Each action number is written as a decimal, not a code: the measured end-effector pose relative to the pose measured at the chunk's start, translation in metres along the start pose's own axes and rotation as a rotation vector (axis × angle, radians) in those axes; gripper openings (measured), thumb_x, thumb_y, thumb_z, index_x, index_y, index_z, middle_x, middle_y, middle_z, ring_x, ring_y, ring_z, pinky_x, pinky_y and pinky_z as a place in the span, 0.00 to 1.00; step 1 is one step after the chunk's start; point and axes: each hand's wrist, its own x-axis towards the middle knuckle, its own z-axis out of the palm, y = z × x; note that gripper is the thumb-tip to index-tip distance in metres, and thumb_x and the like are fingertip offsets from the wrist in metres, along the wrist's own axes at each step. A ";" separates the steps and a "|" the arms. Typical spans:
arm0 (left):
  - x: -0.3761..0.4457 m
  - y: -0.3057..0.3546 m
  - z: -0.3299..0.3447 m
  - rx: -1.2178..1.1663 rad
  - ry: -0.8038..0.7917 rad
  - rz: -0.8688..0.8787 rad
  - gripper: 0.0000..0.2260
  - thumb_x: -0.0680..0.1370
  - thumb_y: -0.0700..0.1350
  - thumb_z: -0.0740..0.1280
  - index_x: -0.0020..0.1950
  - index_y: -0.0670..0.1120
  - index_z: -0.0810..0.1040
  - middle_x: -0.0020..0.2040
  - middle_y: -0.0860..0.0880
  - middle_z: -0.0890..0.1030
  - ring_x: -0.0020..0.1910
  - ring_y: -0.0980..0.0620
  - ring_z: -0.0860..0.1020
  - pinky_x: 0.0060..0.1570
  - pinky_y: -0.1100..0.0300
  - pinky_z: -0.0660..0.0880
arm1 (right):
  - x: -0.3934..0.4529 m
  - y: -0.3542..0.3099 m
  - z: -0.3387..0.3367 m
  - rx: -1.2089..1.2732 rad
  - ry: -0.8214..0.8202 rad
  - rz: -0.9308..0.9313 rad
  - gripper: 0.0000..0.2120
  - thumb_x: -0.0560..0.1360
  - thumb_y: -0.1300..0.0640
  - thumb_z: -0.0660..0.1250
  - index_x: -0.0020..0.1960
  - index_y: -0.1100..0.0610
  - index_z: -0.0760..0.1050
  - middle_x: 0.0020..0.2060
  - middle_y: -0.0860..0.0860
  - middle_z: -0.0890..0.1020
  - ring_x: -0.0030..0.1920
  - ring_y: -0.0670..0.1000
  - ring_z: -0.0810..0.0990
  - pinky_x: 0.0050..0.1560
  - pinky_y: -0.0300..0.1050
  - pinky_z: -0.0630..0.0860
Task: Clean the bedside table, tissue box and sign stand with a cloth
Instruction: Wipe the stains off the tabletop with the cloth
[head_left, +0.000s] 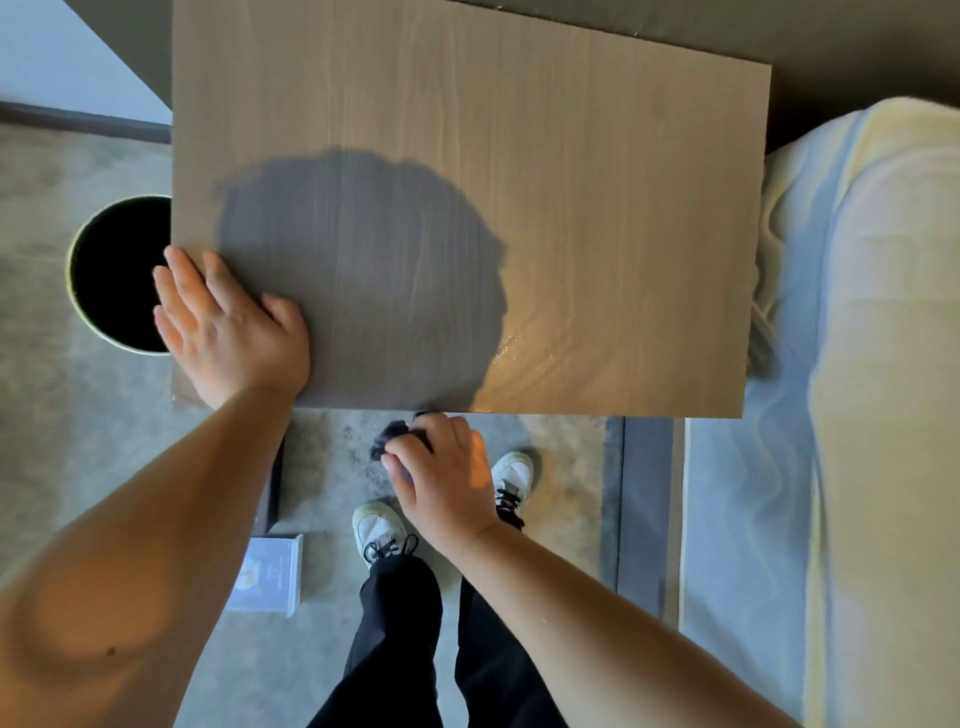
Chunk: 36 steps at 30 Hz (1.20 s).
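View from above the wooden top of the bedside table (571, 208), seen by a standing person. The left hand (228, 327) lies flat on the near left corner of the tabletop, fingers straight and slightly spread, their tips reaching past the left edge; it holds nothing. The right hand (441, 473) is just below the near edge of the table, fingers curled around a bunched dark cloth (389, 439), whose top meets the underside or front of that edge. A rounded shadow falls across the middle of the tabletop; a wet sheen shows to its right, near the front edge. On the floor: a round black waste bin (117, 275) to the left of the table, partly hidden under its edge; a pale boxlike object (267, 577), possibly the tissue box or sign stand, which one cannot be told; two white laced shoes (379, 530). A bed with pale bedding (857, 364) adjoins the table on the right
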 end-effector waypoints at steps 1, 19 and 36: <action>0.000 0.000 0.000 0.003 0.000 0.001 0.31 0.73 0.51 0.55 0.75 0.42 0.60 0.79 0.39 0.57 0.78 0.39 0.54 0.75 0.43 0.52 | -0.003 -0.003 0.001 0.031 0.011 0.003 0.02 0.76 0.53 0.66 0.48 0.50 0.73 0.47 0.51 0.78 0.45 0.56 0.76 0.43 0.53 0.73; 0.000 -0.001 0.001 0.005 -0.036 -0.003 0.32 0.74 0.52 0.55 0.77 0.43 0.60 0.79 0.41 0.56 0.78 0.41 0.54 0.75 0.45 0.51 | 0.027 0.096 -0.061 -0.275 0.044 -0.151 0.03 0.72 0.56 0.72 0.45 0.52 0.81 0.46 0.54 0.80 0.48 0.57 0.73 0.47 0.52 0.73; 0.001 -0.001 0.001 0.000 -0.025 0.007 0.31 0.74 0.51 0.57 0.76 0.42 0.61 0.79 0.39 0.57 0.78 0.40 0.54 0.75 0.44 0.51 | 0.090 0.076 -0.103 -0.101 0.096 0.302 0.11 0.80 0.50 0.60 0.51 0.52 0.79 0.51 0.48 0.81 0.54 0.51 0.76 0.57 0.51 0.72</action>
